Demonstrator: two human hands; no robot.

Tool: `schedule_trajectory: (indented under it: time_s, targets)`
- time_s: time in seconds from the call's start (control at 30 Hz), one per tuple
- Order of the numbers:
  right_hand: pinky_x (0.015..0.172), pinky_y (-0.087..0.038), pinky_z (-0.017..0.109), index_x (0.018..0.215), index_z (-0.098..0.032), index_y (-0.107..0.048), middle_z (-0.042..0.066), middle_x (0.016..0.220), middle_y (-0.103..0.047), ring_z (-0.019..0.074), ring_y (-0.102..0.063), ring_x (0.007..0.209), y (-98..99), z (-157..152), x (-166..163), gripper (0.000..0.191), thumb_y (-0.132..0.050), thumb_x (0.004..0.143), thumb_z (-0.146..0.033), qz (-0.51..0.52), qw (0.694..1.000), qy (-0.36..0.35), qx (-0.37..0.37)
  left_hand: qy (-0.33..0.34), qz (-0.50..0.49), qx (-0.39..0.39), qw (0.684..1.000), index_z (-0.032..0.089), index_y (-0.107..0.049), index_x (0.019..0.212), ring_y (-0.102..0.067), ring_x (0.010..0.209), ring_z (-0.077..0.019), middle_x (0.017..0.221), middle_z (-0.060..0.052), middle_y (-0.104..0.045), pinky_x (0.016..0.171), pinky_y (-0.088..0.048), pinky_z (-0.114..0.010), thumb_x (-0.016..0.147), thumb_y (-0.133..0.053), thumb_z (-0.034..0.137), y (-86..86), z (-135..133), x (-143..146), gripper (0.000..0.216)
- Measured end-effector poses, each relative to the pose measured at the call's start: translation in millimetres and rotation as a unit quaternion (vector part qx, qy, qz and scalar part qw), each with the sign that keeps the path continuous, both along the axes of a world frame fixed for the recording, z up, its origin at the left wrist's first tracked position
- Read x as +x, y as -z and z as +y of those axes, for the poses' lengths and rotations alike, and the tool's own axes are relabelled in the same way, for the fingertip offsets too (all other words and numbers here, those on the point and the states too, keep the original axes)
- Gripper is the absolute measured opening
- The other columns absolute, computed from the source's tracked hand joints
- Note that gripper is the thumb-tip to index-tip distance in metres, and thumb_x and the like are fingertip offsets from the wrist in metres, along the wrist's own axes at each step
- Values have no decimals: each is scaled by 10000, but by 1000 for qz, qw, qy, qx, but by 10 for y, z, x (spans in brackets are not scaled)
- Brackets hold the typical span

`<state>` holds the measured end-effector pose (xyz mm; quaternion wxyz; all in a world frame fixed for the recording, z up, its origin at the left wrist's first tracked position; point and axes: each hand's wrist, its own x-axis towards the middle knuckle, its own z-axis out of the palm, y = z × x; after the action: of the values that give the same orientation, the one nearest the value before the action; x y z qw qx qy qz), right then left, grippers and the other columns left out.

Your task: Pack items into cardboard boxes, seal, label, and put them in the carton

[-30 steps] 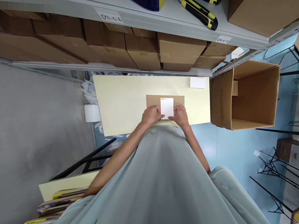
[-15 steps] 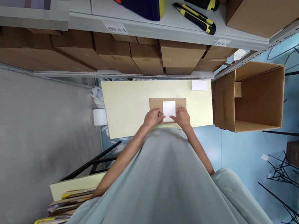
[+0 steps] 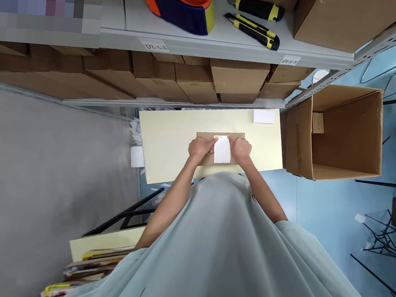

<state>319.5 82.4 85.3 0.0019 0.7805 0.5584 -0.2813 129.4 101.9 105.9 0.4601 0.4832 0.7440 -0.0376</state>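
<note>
A flat brown cardboard piece [image 3: 204,134] lies on the pale yellow table, in front of my body. On it is a white label [image 3: 222,151] with a small orange mark at its top edge. My left hand [image 3: 200,148] is closed, its thumb at the label's upper left corner. Across from it, my right hand [image 3: 241,149] is closed too, with the thumb at the upper right corner. The curled fingers hide parts of the cardboard; whether it is a box or a flat mailer I cannot tell.
The pale yellow table [image 3: 164,136] bears a white stack of paper [image 3: 263,116] at its far right. A large open carton [image 3: 348,133] with a small box inside stands to the right. Above, a grey shelf [image 3: 206,46] carries two utility knives [image 3: 253,31] and a tape dispenser [image 3: 181,10].
Both hands have moved from the label's lower part up to its top corners, away from my body. The camera view has shifted slightly.
</note>
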Motion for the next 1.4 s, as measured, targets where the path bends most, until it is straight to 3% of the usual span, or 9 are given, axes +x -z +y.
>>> schedule_trajectory:
  time_s: [0.13, 0.23, 0.37, 0.53, 0.67, 0.83, 1.03, 1.17, 1.4]
  targets:
    - [860, -543, 426, 903, -183, -733, 193, 924, -771, 337, -739, 997, 28, -9, 82, 450, -570, 1102, -553, 22, 999, -49, -6, -25, -46, 19, 998, 260, -704, 677, -754, 759, -190, 813, -20, -816, 840, -558, -311, 939, -668, 622, 13, -90, -55, 448]
    - [862, -543, 425, 923, -212, -704, 154, 998, -769, 323, -725, 994, 11, -154, 156, 319, -739, 1018, -514, 45, 993, -105, -40, 29, -30, 64, 997, 258, -719, 843, -755, 854, -215, 879, -14, -817, 826, -543, -318, 846, -828, 516, -8, -254, -81, 280]
    - [948, -544, 428, 1041, -218, -679, 145, 1157, -739, 316, -678, 1104, -22, -353, 219, 404, -956, 824, -419, 66, 979, -192, -6, 130, 1, 80, 988, 263, -636, 1156, -735, 922, -253, 975, -27, -794, 776, -503, -326, 719, -951, 363, -47, -411, -72, 547]
    - [1030, -525, 424, 1085, -207, -669, 134, 1215, -715, 304, -637, 1191, -112, -437, 204, 413, -944, 825, -371, 51, 975, -216, 13, 208, -9, 73, 975, 254, -589, 1161, -717, 915, -255, 1006, -24, -760, 727, -462, -318, 695, -953, 302, -100, -399, -91, 593]
    - [1040, -528, 390, 1109, -196, -682, 123, 1188, -724, 262, -665, 1159, -164, -635, 279, 93, -661, 1033, -246, 39, 990, -124, 57, 184, -36, 110, 976, 250, -606, 1111, -728, 942, -252, 926, -17, -762, 798, -487, -324, 868, -789, 300, -88, -452, -298, 309]
    - [1021, -591, 431, 1327, -162, -650, 166, 1275, -723, 278, -710, 1141, -32, -1159, 461, 356, -653, 1000, -302, 146, 977, 104, 118, 2, -46, 173, 984, 201, -628, 1218, -760, 1017, -276, 1117, -111, -788, 905, -576, -377, 913, -713, 461, 111, -839, -673, 410]
    - [798, -660, 347, 1399, -196, -684, 152, 1344, -721, 225, -767, 975, 53, -1566, 369, 479, -656, 951, -365, 280, 939, 150, 133, -91, -234, 170, 953, 180, -710, 1216, -763, 1161, -309, 1349, -182, -746, 981, -643, -440, 803, -797, 556, 276, -1309, -774, 565]
    - [813, -658, 362, 1428, -209, -708, 166, 1417, -670, 195, -748, 880, -169, -1680, 398, 560, -672, 931, -463, 306, 912, 185, 202, -109, -268, 215, 933, 184, -740, 1244, -766, 1155, -297, 1372, -185, -723, 1003, -650, -456, 816, -780, 639, 89, -1357, -688, 626]
    - [790, -601, 356, 1386, -235, -774, 113, 1282, -762, 136, -608, 673, -794, -1973, 650, 542, -707, 925, -510, 266, 894, 227, 281, -78, -308, 238, 918, 197, -729, 1320, -716, 1269, -302, 1431, -169, -719, 1100, -600, -453, 845, -765, 700, -531, -1206, -395, 693]
